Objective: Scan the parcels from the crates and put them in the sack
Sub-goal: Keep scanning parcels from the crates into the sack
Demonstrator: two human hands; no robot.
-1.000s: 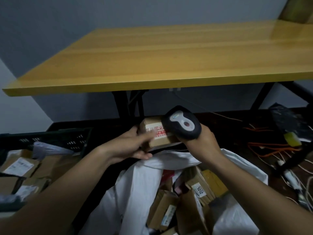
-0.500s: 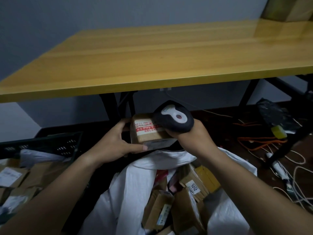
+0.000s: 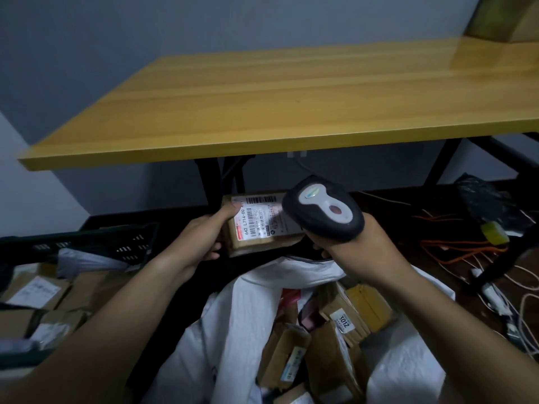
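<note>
My left hand [image 3: 204, 240] grips a small brown cardboard parcel [image 3: 256, 225] by its left end, white shipping label with barcodes facing up. My right hand [image 3: 353, 249] holds a black and white handheld scanner [image 3: 323, 209] directly over the parcel's right end, covering part of the label. Both are held above the far rim of the open white sack [image 3: 408, 357], which contains several brown parcels, one marked 3012 [image 3: 342, 320]. A dark plastic crate [image 3: 96, 243] with more parcels [image 3: 38, 293] stands at the left.
A yellow wooden table [image 3: 291, 97] on black legs spans the view just beyond my hands, with a cardboard box [image 3: 504, 18] on its far right corner. Orange and white cables [image 3: 466, 252] and a black bag [image 3: 490, 205] lie on the floor at the right.
The parcel has been turned in my left hand so the label with barcodes now faces up. The scanner stays over its right end.
</note>
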